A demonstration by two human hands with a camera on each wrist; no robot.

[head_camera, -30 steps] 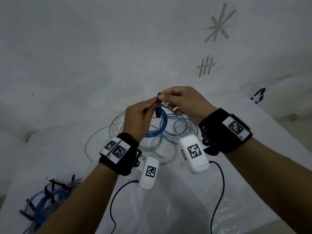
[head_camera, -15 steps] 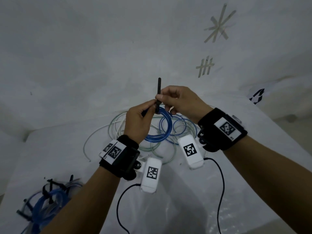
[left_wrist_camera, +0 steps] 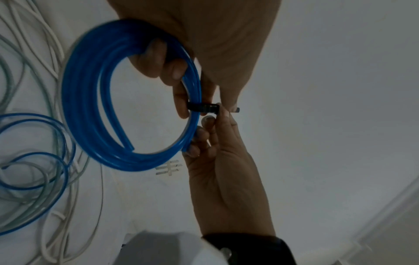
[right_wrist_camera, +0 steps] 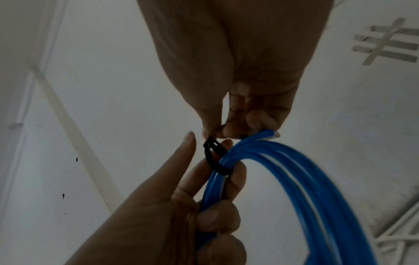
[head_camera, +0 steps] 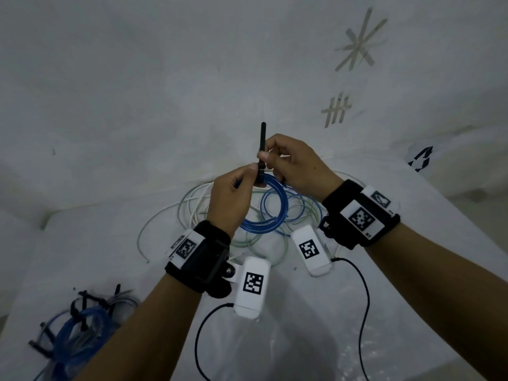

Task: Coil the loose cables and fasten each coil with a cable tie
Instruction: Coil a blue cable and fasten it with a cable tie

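Two hands meet at the centre of the head view, above the white counter point(head_camera: 412, 270). The left hand point(head_camera: 231, 199) grips the blue coil point(head_camera: 275, 213) where the black cable tie point(head_camera: 262, 149) wraps it; the right hand point(head_camera: 294, 166) pinches the tie's tail beside the head. The tubing looks light and springy, likely to unwind if released, so hold it at the bundled strands. Loose cables point(head_camera: 192, 204) lie beneath; tied coils point(head_camera: 79, 325) sit lower left.
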